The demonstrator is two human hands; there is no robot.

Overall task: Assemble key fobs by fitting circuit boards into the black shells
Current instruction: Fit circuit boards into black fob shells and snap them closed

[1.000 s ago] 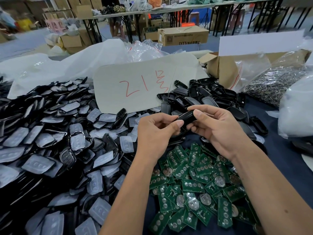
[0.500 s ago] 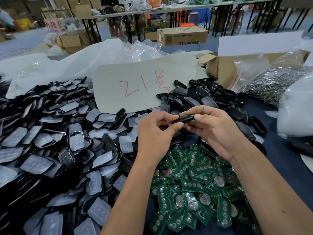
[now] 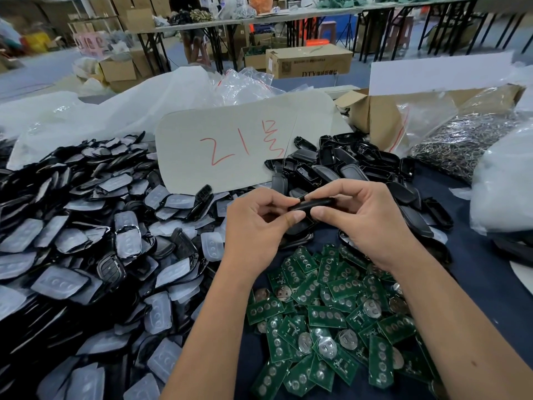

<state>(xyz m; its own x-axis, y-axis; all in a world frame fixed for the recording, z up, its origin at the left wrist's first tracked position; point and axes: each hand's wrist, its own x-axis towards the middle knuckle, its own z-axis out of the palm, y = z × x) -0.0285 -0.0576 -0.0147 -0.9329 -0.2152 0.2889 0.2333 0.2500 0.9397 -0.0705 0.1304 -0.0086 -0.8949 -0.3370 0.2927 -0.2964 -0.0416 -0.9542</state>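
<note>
With a black shell (image 3: 313, 204) pinched edge-on between the fingertips of the left hand (image 3: 259, 226) and right hand (image 3: 372, 223) above the circuit boards (image 3: 331, 321) heaped on the worktop (image 3: 476, 272), uneven squeezing could leave it unseated or let it be dropped among the loose shells (image 3: 346, 168).

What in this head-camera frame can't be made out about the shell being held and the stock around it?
- Black shell: seen edge-on; the left hand and right hand hide whether a board sits inside.
- Green circuit boards: partly covered by the right forearm.
- Cardboard box: label print too small and blurred.
</note>
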